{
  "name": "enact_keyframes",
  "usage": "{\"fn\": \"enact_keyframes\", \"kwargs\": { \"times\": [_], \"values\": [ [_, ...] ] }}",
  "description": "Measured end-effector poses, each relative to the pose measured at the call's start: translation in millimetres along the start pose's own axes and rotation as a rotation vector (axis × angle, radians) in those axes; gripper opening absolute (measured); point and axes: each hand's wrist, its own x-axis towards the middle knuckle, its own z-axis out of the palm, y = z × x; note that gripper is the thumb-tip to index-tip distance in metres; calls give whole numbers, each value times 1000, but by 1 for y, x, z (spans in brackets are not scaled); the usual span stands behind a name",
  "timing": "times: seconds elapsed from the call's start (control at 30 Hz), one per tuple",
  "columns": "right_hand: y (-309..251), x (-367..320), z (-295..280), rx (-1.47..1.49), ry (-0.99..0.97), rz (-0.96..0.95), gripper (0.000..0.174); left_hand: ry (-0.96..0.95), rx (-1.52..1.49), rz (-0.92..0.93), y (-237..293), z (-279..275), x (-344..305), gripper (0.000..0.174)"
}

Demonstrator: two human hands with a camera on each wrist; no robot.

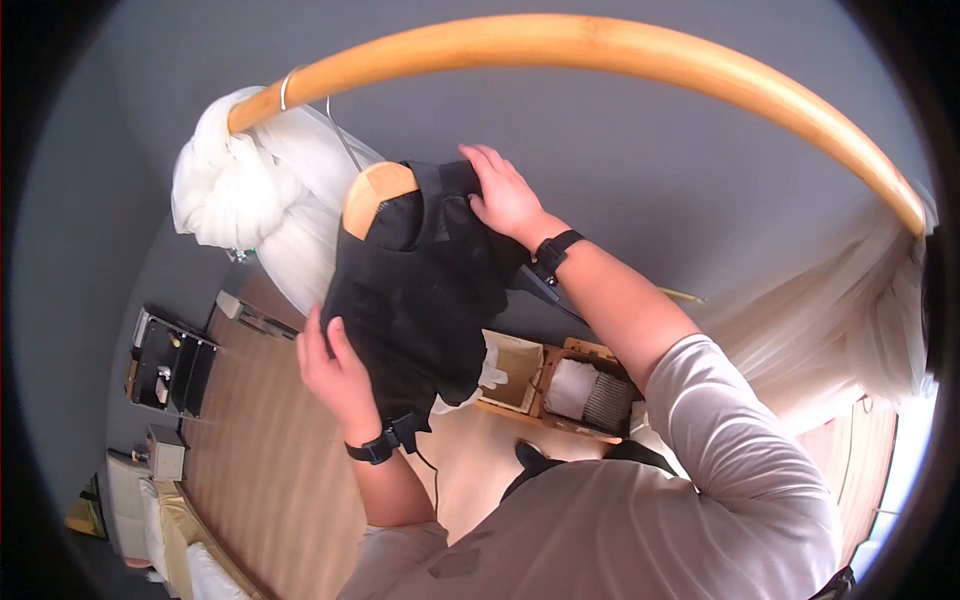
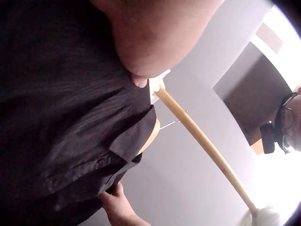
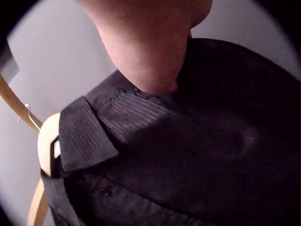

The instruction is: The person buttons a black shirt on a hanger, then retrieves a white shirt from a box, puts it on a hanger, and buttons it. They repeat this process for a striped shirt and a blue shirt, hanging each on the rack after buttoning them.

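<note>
A black button-up shirt [image 1: 420, 280] with a collar hangs on a wooden hanger [image 1: 385, 182], whose metal hook reaches up to a curved wooden rail [image 1: 560, 42]. My right hand [image 1: 508, 196] holds the shirt at one shoulder, the thumb in front and the fingers over the top. On the shirt's other side, my left hand [image 1: 338, 378] touches the edge with its fingers extended. Close up in the right wrist view are the pointed collar [image 3: 87, 136] and a button below it. Part of the hanger is hidden inside the shirt.
White sheer cloth [image 1: 235, 180] is knotted at the rail's left end, and more sheer fabric [image 1: 830, 310] drapes at the right. Below stand a box [image 1: 510, 372] and a wooden crate [image 1: 587, 430] holding folded cloth. A grey wall lies behind.
</note>
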Motion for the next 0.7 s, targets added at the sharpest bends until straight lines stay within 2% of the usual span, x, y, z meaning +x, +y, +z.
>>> {"fn": "enact_keyframes", "kwargs": {
  "times": [0.1,0.13,0.23,0.27,0.3,0.33,0.37,0.43,0.5,0.57,0.63,0.67,0.7],
  "values": [
    [-4,-42,-20,59,116,73,85,97,36,-22,-10,-9,-11,52],
    [-1,-68,-25,106,110,112,88,65,-161,-181,-39,-7,-27,67],
    [18,-181,-38,259,-30,277,83,-16,-209,-234,-69,-15,-85,72],
    [29,-229,-42,255,-134,365,85,-148,-184,-447,-72,-23,-110,74],
    [34,-271,-54,368,-321,607,86,-280,-155,-661,-75,-34,-139,77],
    [60,-334,-48,285,-339,573,86,-407,-18,-696,-82,-43,-170,81],
    [69,-383,-59,232,-434,692,79,-535,123,-727,-94,-53,-209,84],
    [69,-434,-102,644,-590,1176,69,-593,288,-551,-150,-73,-322,91],
    [79,-487,-130,723,-614,1301,58,-702,381,-655,-184,-110,-420,97],
    [88,-516,-160,785,-604,1265,56,-904,402,-942,-174,-152,-479,100],
    [96,-546,-181,798,-584,1223,53,-996,489,-1319,-193,-190,-563,102],
    [100,-558,-191,780,-573,1196,52,-1046,510,-1432,-189,-212,-583,96],
    [104,-570,-199,759,-567,1167,51,-1121,516,-1439,-181,-232,-598,90]
  ]
}}
